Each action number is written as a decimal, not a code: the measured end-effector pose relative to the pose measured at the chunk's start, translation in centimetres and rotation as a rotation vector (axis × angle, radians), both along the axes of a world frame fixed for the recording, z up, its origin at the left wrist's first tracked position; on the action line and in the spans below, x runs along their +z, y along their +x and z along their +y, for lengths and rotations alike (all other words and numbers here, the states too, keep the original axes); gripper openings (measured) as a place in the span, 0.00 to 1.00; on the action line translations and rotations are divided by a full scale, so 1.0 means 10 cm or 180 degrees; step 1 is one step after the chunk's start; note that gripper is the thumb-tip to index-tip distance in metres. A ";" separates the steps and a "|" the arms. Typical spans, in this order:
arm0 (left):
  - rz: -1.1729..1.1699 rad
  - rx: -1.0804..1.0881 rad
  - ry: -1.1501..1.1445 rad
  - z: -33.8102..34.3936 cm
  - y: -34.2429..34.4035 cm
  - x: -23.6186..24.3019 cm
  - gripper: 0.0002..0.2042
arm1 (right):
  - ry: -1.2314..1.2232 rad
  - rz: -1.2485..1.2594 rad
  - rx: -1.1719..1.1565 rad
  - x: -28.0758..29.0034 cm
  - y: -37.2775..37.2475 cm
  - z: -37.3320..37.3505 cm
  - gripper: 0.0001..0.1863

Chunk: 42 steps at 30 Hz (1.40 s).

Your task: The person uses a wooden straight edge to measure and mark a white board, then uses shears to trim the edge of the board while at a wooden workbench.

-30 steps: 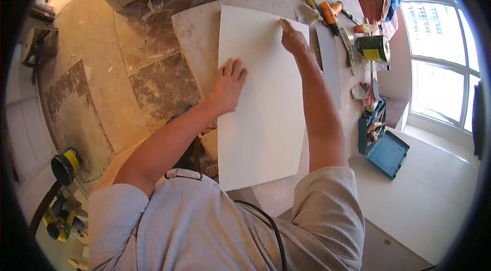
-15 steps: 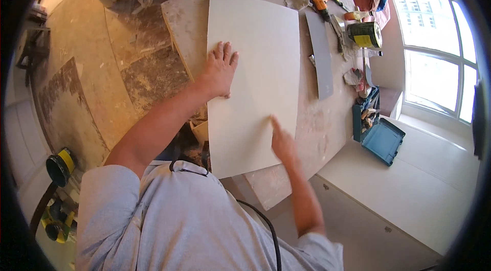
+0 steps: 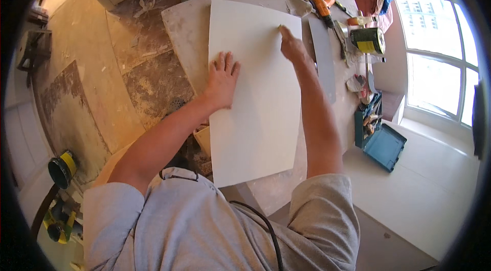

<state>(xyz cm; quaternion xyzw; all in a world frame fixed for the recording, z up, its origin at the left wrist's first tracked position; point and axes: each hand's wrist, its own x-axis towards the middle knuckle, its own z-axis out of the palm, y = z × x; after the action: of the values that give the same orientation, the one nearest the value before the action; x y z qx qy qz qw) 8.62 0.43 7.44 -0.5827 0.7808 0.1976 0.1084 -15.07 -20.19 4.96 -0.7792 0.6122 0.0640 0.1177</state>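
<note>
Head: left fingers (image 3: 228,60) apart on panel (image 3: 255,128)

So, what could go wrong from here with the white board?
The near left corner of the white board juts past the worktable, so pressing there might tip or bend it. The left hand lies flat near the board's left edge, so a hard push from the right hand could swing the board. The grey strip lies close to the board's right side and might get knocked.
</note>
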 end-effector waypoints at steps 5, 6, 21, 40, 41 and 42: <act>-0.0188 0.0016 0.0030 0.03 -0.05 0.00 0.68 | 0.0201 0.0141 -0.0106 0.16 -0.67 2.12 0.28; -0.0188 -0.0019 0.0002 0.04 -0.05 0.00 0.68 | 0.0383 0.0100 -0.0314 0.22 -0.80 2.63 0.29; 0.0097 -0.0032 -0.0116 0.01 0.03 0.03 0.64 | -0.0137 0.0272 0.0242 0.05 -0.61 0.69 0.28; -0.0038 0.0054 0.0046 0.03 -0.05 0.04 0.67 | 0.1231 0.0134 -0.0894 0.45 -1.29 4.02 0.31; -0.0070 0.0014 0.0022 0.02 -0.05 0.06 0.66 | 0.0736 -0.0353 -0.0694 0.48 -1.31 4.29 0.31; -0.0123 -0.0035 0.0004 0.02 -0.05 0.07 0.66 | 0.0552 -0.0518 -0.0539 0.53 -1.35 4.40 0.31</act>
<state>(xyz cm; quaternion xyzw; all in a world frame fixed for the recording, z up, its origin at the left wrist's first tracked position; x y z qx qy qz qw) 8.12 0.65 8.14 -0.5821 0.7816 0.1862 0.1249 -28.62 23.85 10.22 -0.7144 0.6564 0.0431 0.2387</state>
